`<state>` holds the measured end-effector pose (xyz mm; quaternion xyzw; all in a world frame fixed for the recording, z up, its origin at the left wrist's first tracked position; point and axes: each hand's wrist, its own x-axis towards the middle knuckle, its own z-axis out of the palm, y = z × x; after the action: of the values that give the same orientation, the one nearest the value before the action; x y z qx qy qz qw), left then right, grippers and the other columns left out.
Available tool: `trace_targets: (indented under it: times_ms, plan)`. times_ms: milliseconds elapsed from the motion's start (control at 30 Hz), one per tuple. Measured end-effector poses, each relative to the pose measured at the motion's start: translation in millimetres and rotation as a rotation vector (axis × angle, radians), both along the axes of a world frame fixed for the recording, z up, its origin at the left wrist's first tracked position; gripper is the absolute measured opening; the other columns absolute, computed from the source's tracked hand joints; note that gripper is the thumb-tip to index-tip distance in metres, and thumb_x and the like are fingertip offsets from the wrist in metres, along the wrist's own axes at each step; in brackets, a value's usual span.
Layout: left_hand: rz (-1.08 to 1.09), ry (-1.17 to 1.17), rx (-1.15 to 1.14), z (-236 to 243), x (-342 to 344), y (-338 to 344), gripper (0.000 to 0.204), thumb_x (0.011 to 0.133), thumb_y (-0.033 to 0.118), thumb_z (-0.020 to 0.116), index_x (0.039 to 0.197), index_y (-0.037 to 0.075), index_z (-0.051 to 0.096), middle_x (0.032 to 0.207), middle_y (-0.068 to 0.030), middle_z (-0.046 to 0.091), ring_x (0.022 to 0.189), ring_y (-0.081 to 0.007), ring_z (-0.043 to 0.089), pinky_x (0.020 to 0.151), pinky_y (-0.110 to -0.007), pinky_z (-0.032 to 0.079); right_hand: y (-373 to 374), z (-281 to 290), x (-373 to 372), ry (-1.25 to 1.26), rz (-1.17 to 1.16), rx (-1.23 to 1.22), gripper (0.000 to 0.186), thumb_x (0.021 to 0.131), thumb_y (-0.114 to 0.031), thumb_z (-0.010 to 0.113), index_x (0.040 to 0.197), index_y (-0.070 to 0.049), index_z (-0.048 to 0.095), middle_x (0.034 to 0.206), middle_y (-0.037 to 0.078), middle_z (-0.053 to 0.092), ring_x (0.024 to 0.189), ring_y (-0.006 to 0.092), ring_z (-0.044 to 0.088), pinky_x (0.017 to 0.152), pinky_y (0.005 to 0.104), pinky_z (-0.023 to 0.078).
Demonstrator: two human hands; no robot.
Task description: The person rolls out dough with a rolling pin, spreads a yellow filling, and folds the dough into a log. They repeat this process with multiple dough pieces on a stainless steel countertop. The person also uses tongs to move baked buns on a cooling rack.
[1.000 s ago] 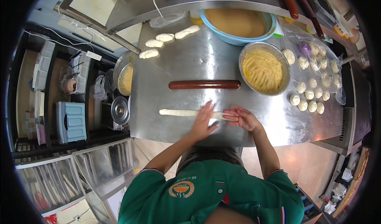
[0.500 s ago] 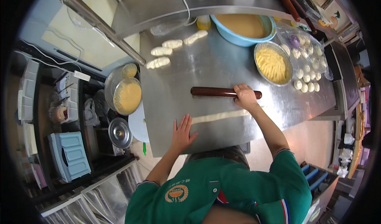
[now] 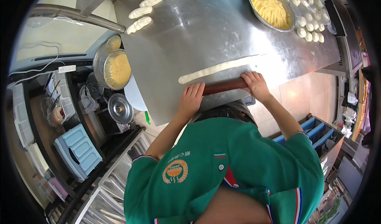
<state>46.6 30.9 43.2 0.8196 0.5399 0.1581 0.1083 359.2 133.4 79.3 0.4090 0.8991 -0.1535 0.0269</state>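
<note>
A dark brown rolling pin [image 3: 224,86] lies across the near edge of the steel table, roughly level. My left hand [image 3: 191,99] closes over its left end, and my right hand [image 3: 256,86] wraps the right end. My palms and fingers hide both tips of the pin. Just beyond it stretches a long, thin strip of pale dough [image 3: 218,68], slanting up to the right; the pin is apart from it.
Several flattened dough pieces [image 3: 140,12] lie at the far left. A metal bowl of yellow filling [image 3: 271,9] and several round dough balls [image 3: 309,27] sit far right. Beside the table's left edge are a bowl of yellow mixture [image 3: 117,70] and a metal lid [image 3: 120,108].
The rolling pin has come from beyond the dough strip to the near table edge. My left hand has left the table beside the strip and taken the pin's left end. The view has tilted nearer.
</note>
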Motion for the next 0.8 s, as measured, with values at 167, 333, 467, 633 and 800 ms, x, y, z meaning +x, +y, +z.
trace_targets:
  times_ms: [167,333,467,633,800]
  plan:
    - [0.207,0.170,0.079,12.3,-24.1,13.2,0.057,0.086,0.024,0.066,0.138,0.004,0.054,0.129,-0.0119,0.060,0.121,-0.0297,0.056,0.104,-0.047,0.042,22.0,-3.4,-14.2,0.349,0.044,0.444,0.059,0.076,-0.020,0.076,0.130,-0.007,0.058,0.121,0.008,0.063,0.111,0.0258,0.059,0.095,0.0424,0.042]
    - [0.327,0.026,0.074,-11.2,-44.7,25.4,0.062,0.092,0.035,0.065,0.143,0.004,0.051,0.145,-0.0139,0.054,0.137,-0.0340,0.047,0.112,-0.053,0.035,44.2,-30.9,-67.6,0.245,-0.043,0.289,0.069,0.086,-0.052,0.068,0.134,-0.003,0.058,0.137,0.014,0.059,0.131,0.0316,0.052,0.110,0.0475,0.040]
    - [0.484,0.046,-0.009,-20.0,-35.7,48.4,0.063,0.093,0.037,0.065,0.145,0.005,0.050,0.153,-0.0127,0.047,0.142,-0.0362,0.041,0.114,-0.055,0.033,57.9,-41.7,-81.1,0.260,-0.100,0.307,0.086,0.085,-0.071,0.058,0.136,-0.002,0.058,0.144,0.013,0.055,0.139,0.0331,0.046,0.113,0.0503,0.038]
    - [0.569,-0.041,-0.051,-18.5,-36.8,69.5,0.059,0.097,0.035,0.059,0.148,0.008,0.047,0.156,-0.0147,0.042,0.143,-0.0357,0.040,0.114,-0.062,0.028,73.3,-43.4,-88.2,-0.016,-0.063,0.099,0.090,0.089,-0.073,0.047,0.145,-0.002,0.050,0.156,0.012,0.043,0.147,0.0313,0.035,0.116,0.0519,0.033]
    - [0.638,0.133,-0.119,-24.4,-47.6,102.2,0.063,0.101,0.039,0.051,0.155,0.012,0.036,0.159,-0.0154,0.038,0.146,-0.0338,0.036,0.115,-0.068,0.019,99.4,-45.7,-102.9,0.027,-0.112,0.112,0.088,0.093,-0.070,0.046,0.153,-0.005,0.037,0.161,0.014,0.033,0.150,0.0323,0.027,0.119,0.0521,0.028]
